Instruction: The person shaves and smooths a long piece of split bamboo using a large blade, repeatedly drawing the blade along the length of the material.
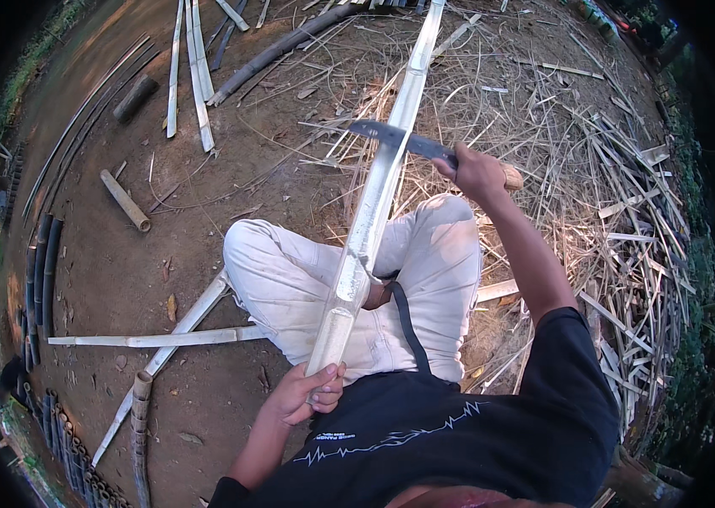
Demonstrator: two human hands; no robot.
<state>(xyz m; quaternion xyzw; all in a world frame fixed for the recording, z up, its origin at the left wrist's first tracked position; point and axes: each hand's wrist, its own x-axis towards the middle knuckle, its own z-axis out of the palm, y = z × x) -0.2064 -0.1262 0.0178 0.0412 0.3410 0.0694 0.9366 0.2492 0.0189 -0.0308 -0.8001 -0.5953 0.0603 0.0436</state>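
A long split bamboo strip (pixel 366 216), pale inner side up, runs from my waist across my lap and away to the far edge. My left hand (pixel 313 393) is closed round its near end. In my right hand (pixel 478 173) is a machete (pixel 396 135), gripped by its wooden handle. Its dark blade lies across the strip beyond my knees, seemingly against the bamboo; whether it cuts in there I cannot tell. Dark joints mark the strip's hollow side near my lap.
Bamboo shavings (pixel 577 186) heap up at the right. Cut bamboo slats (pixel 192 68) lie far left, near a dark pole (pixel 286 52). A short bamboo piece (pixel 125 201) and crossed slats (pixel 163 339) rest on the dirt at left. Dark bamboo poles (pixel 51 275) line the left edge.
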